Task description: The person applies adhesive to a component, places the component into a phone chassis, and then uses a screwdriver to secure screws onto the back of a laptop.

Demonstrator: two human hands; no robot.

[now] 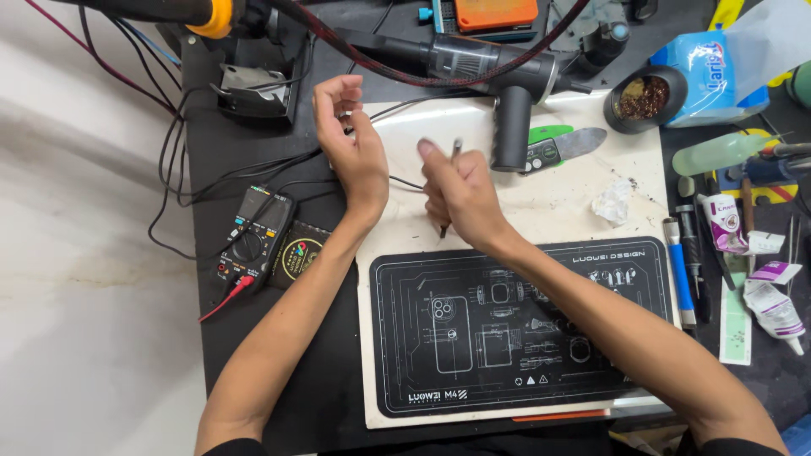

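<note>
Scuffed white mat (583, 215), thin black wire (405, 182)

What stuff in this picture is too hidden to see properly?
Head view:
- The small part pinched by the left hand: hidden behind its curled fingers.
- The thin dark tool in the right hand: its middle is covered by the fist.
- The orange-cased device: cut off by the top edge.

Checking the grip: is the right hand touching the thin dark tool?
Touching. The head view shows the right hand closed around the thin dark tool, its ends sticking out above and below the fist.
</note>
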